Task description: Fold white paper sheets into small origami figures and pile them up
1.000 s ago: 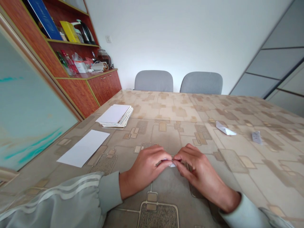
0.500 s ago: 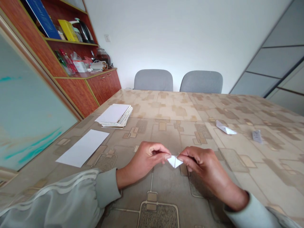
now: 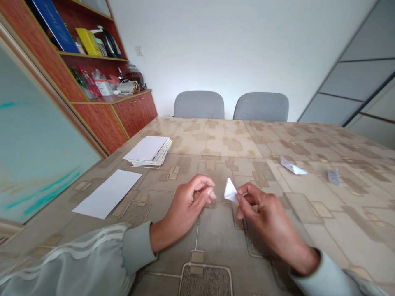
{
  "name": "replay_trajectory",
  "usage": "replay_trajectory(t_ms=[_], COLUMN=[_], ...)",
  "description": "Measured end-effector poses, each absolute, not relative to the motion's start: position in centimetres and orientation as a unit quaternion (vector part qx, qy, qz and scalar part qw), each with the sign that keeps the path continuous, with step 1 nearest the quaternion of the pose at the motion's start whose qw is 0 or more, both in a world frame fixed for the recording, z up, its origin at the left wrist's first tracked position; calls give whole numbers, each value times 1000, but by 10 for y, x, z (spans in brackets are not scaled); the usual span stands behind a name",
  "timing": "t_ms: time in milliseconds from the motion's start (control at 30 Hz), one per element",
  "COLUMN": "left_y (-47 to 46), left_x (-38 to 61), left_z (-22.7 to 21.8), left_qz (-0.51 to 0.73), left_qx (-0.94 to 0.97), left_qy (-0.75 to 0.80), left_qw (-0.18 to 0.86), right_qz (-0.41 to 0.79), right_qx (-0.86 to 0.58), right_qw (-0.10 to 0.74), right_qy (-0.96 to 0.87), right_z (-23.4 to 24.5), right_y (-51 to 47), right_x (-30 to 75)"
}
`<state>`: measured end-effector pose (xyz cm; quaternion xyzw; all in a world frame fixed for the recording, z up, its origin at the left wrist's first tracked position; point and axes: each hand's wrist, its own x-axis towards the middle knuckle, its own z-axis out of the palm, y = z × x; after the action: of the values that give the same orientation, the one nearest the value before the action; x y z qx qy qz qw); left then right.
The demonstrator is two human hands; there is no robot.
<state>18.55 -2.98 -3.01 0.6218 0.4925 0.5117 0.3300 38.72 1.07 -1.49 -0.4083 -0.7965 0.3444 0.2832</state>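
Folded ppr point(image 3: 230, 191); cab point(image 3: 135, 112) w/ kettle point(image 3: 109, 42)

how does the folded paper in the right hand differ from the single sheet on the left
The folded paper looks much smaller than the sheet. The folded paper is creased into a pointed shape, whereas the sheet is a flat rectangle with no visible folds. The folded paper is pinched in the right hand; the sheet lies on the table. Both are white.
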Motion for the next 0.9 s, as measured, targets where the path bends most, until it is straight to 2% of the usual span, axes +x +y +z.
replay_trajectory(t_ms=[133, 333, 700, 900], left_y=[-38, -37, -35, -35], left_x=[194, 199, 196, 197], left_z=[-29, -38, -38, -45], left_qz=[430, 496, 508, 499], left_qx=[676, 543, 529, 521], left_qy=[489, 434, 385, 374], left_qw=[345, 520, 560, 583], right_qz=[356, 359, 366, 349], right_qx=[-398, -318, -315, -317], right_qw=[281, 225, 283, 277], right_qy=[-797, -848, -829, -837], right_z=[-21, -22, -15, -16], right_y=[4, -3, -3, -5], right_x=[380, 375, 378, 377])
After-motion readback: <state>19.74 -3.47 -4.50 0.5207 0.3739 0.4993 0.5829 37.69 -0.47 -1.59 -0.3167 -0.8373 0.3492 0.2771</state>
